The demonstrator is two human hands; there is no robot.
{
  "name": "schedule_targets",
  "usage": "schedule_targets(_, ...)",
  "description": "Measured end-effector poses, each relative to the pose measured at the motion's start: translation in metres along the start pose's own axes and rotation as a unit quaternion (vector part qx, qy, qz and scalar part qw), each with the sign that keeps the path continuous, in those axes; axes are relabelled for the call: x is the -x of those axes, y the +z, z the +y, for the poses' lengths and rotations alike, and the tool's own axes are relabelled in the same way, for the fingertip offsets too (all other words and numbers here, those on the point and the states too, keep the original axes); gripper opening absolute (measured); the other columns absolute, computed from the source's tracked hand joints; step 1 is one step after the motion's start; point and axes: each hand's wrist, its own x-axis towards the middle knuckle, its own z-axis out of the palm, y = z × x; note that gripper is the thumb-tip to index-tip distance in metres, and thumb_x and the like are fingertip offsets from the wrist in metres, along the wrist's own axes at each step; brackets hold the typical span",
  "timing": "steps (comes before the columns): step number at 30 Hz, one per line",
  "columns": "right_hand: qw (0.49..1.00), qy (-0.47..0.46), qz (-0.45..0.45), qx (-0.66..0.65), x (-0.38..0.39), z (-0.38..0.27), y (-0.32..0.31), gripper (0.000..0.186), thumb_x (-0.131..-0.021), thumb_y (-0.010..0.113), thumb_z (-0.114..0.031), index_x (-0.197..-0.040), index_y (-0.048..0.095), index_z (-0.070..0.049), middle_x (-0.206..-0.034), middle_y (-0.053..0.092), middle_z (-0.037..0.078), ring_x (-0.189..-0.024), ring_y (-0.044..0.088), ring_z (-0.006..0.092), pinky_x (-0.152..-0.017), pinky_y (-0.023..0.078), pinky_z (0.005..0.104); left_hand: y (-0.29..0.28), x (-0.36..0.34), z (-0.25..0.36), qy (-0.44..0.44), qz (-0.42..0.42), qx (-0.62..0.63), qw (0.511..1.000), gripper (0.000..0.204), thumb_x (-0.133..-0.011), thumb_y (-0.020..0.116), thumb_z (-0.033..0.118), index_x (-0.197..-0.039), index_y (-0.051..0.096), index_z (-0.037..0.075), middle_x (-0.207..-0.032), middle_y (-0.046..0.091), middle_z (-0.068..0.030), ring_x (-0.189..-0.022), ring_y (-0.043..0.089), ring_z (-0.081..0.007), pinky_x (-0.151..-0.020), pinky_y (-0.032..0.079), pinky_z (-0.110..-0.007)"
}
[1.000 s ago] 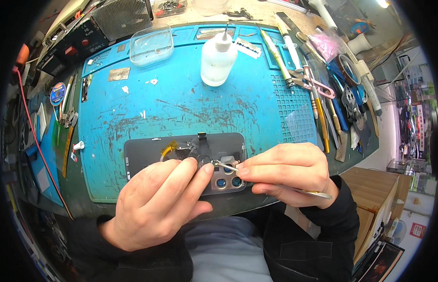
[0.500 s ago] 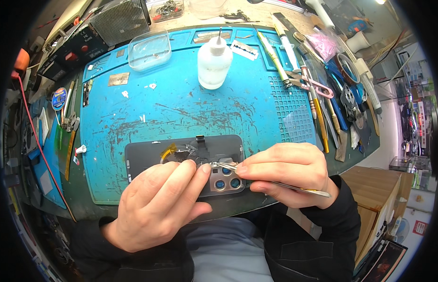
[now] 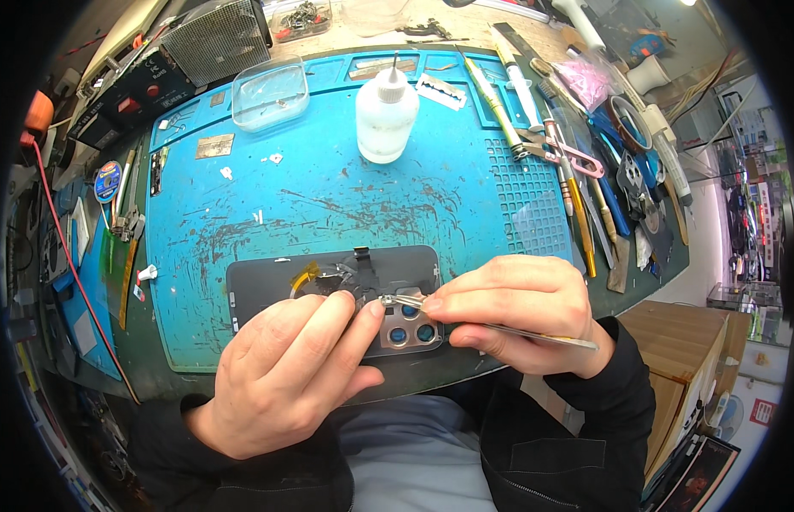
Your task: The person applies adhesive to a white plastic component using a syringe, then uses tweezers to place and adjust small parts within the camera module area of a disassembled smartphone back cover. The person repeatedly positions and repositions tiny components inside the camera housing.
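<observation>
A dark phone back cover [image 3: 260,275] lies on the blue work mat, with a camera plate [image 3: 413,346] holding round lenses at its right end. My left hand [image 3: 286,367] rests over the cover, fingers stretched out and the thumb apart from them. Its index fingertip presses beside a small metal part [image 3: 387,300] above the lenses. Metal tweezers [image 3: 533,334] are pinched in my right hand [image 3: 525,303], their tips at that small part. Whether the tips grip it cannot be made out. A yellow-edged flex strip [image 3: 306,277] and thin dark pieces lie on the cover, partly behind my left fingers.
A white dropper bottle [image 3: 387,119] stands on the mat [image 3: 269,188] beyond the cover. Farther back are a clear dish [image 3: 270,96] and a blade [image 3: 441,90]. Pink-handled scissors [image 3: 576,158] and several tools line the right side; a solder reel [image 3: 107,181] is at left.
The rear end of the tweezers has lifted slightly as my right hand tilts them. My left hand stays almost in place.
</observation>
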Motion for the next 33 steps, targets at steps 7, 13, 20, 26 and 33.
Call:
schedule_targets(7, 1.000, 0.005, 0.008, -0.020, -0.0008, -0.0007, 0.0002, 0.025, -0.087, 0.084, -0.007, -0.111, 0.079, 0.000, -0.100, 0.079, 0.014, -0.087, 0.078, 0.0294, -0.072, 0.062, 0.0367, -0.0014, -0.0007, 0.0020, -0.004, -0.006, -0.007, 1.000, 0.049, -0.095, 0.073, 0.036, -0.127, 0.075, 0.000, -0.126, 0.065, -0.0112, -0.106, 0.067, -0.0249, -0.093, 0.056, -0.038)
schedule_targets(13, 1.000, 0.006, 0.006, -0.016, -0.0008, -0.0017, 0.0002, 0.025, -0.087, 0.084, -0.006, -0.111, 0.079, -0.001, -0.100, 0.079, 0.014, -0.087, 0.078, 0.0291, -0.072, 0.062, 0.0365, -0.0016, -0.0003, 0.0021, -0.005, -0.009, -0.007, 1.000, 0.049, -0.095, 0.073, 0.037, -0.127, 0.075, 0.000, -0.126, 0.065, -0.0113, -0.106, 0.067, -0.0249, -0.093, 0.056, -0.038)
schedule_targets(20, 1.000, 0.009, 0.006, -0.011, 0.0001, -0.0024, -0.0002, 0.025, -0.087, 0.084, -0.006, -0.111, 0.079, -0.001, -0.100, 0.079, 0.014, -0.088, 0.078, 0.0295, -0.073, 0.063, 0.0371, -0.0017, -0.0002, 0.0012, -0.006, -0.009, -0.001, 1.000, 0.049, -0.095, 0.073, 0.036, -0.127, 0.075, 0.000, -0.126, 0.065, -0.0116, -0.106, 0.067, -0.0250, -0.093, 0.056, -0.037)
schedule_targets(26, 1.000, 0.013, 0.010, -0.015, 0.0019, -0.0031, -0.0012, 0.026, -0.087, 0.085, -0.006, -0.111, 0.079, -0.001, -0.101, 0.080, 0.013, -0.089, 0.079, 0.0296, -0.075, 0.064, 0.0373, -0.0011, -0.0005, 0.0002, -0.009, 0.000, 0.009, 1.000, 0.049, -0.094, 0.073, 0.035, -0.128, 0.075, 0.001, -0.125, 0.065, -0.0114, -0.106, 0.067, -0.0250, -0.092, 0.056, -0.037)
schedule_targets(33, 1.000, 0.005, 0.007, -0.012, 0.0007, -0.0028, -0.0008, 0.027, -0.086, 0.085, -0.006, -0.112, 0.079, -0.002, -0.104, 0.080, 0.011, -0.089, 0.079, 0.0283, -0.074, 0.064, 0.0367, -0.0023, -0.0005, 0.0004, -0.006, -0.012, 0.009, 1.000, 0.051, -0.091, 0.075, 0.035, -0.129, 0.075, 0.001, -0.126, 0.064, -0.0110, -0.108, 0.066, -0.0247, -0.093, 0.056, -0.037)
